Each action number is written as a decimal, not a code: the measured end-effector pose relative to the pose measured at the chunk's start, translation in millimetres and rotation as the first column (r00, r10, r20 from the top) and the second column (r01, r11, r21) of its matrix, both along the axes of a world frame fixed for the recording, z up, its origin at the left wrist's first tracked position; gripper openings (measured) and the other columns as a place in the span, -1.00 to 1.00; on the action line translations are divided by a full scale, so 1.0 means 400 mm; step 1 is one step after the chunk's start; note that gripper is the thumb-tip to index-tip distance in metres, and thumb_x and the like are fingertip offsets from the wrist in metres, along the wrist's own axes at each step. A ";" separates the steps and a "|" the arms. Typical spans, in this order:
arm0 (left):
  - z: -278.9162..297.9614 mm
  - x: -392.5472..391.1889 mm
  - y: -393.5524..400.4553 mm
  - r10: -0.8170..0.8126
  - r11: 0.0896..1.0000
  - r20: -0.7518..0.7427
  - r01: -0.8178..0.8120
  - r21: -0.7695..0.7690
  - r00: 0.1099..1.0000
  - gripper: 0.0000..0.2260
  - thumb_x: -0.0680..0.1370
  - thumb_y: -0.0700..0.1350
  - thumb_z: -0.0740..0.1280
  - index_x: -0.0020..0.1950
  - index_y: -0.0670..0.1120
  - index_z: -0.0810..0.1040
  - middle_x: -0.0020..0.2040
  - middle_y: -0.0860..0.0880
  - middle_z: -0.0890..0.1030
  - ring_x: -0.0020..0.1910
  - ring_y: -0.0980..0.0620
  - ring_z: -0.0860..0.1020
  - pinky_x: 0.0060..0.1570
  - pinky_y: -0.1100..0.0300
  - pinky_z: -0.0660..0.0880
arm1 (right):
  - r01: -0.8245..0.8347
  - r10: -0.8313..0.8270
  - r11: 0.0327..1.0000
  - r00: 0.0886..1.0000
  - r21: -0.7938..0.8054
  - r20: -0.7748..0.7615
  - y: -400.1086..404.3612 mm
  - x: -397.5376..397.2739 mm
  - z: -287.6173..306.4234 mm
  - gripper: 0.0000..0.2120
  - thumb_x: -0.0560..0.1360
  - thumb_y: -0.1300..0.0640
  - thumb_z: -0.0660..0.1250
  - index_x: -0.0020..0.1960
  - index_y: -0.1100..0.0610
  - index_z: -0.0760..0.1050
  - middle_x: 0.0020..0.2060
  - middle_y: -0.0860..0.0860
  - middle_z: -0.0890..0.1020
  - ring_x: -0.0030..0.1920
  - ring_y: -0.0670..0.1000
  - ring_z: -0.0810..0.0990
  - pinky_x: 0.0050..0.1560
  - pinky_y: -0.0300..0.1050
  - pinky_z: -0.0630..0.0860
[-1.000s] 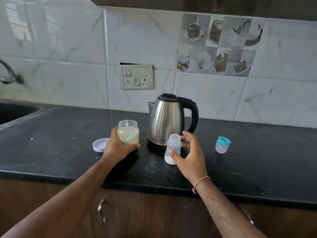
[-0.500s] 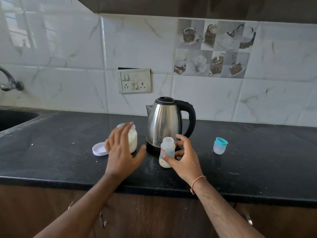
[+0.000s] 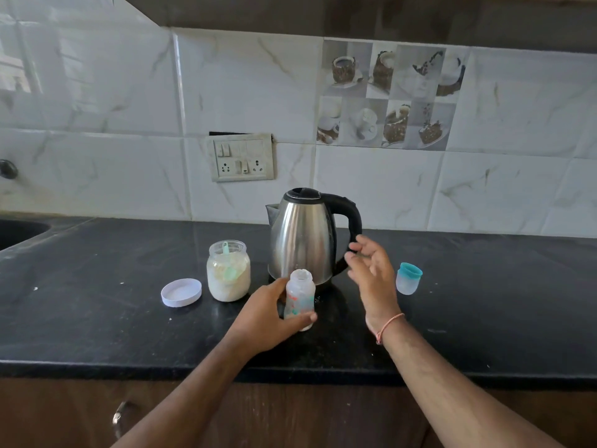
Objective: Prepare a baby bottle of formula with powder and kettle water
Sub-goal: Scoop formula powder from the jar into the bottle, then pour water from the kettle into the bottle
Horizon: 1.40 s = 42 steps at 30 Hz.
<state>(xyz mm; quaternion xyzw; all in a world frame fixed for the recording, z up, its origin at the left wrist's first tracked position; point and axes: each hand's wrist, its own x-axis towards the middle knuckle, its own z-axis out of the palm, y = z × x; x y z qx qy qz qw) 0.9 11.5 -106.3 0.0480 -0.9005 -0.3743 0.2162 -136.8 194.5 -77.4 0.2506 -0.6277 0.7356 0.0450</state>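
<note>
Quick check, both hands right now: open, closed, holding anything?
Left hand: closed around the baby bottle, which stands on the counter.
Right hand: open, empty, beside the kettle handle.

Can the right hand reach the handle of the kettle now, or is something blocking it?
Probably yes. The right hand is open, its fingers just by the kettle's black handle, with nothing between them. The left hand holds the bottle lower down.

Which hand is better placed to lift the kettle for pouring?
The right hand. It is open beside the kettle handle, while the left hand holds the open bottle upright on the counter, probably to steady it.
</note>
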 end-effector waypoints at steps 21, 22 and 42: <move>0.000 0.011 -0.003 0.097 0.988 -0.117 -0.082 0.130 0.988 -0.65 0.50 0.34 0.51 0.19 0.24 0.60 0.01 0.28 0.71 0.02 0.25 0.67 -0.03 0.30 0.61 | 0.141 -0.165 0.976 0.977 0.167 0.138 -0.094 -0.138 0.171 -0.26 0.73 -0.38 -0.06 -0.34 0.12 0.41 -0.59 -0.01 0.37 -0.59 -0.01 0.33 -0.44 -0.13 0.38; 0.003 0.016 -0.002 0.108 0.985 -0.145 -0.086 0.150 0.984 -0.70 0.52 0.32 0.51 0.16 0.27 0.58 0.02 0.30 0.71 0.04 0.25 0.67 -0.01 0.29 0.62 | 0.147 -0.171 0.975 0.975 0.164 0.142 -0.089 -0.135 0.170 -0.26 0.73 -0.38 -0.06 -0.35 0.12 0.41 -0.58 -0.01 0.37 -0.60 -0.01 0.33 -0.44 -0.13 0.37; 0.009 0.029 0.016 0.184 0.965 -0.290 -0.116 0.236 0.939 -0.85 0.66 0.07 0.45 0.08 0.05 0.55 -0.10 0.15 0.63 -0.05 0.24 0.63 -0.11 0.41 0.49 | 0.119 -0.139 0.984 0.978 0.133 0.152 0.188 -0.042 0.190 -0.25 0.71 -0.41 -0.03 -0.37 0.14 0.34 -0.60 0.01 0.26 -0.61 0.03 0.16 -0.43 -0.11 0.15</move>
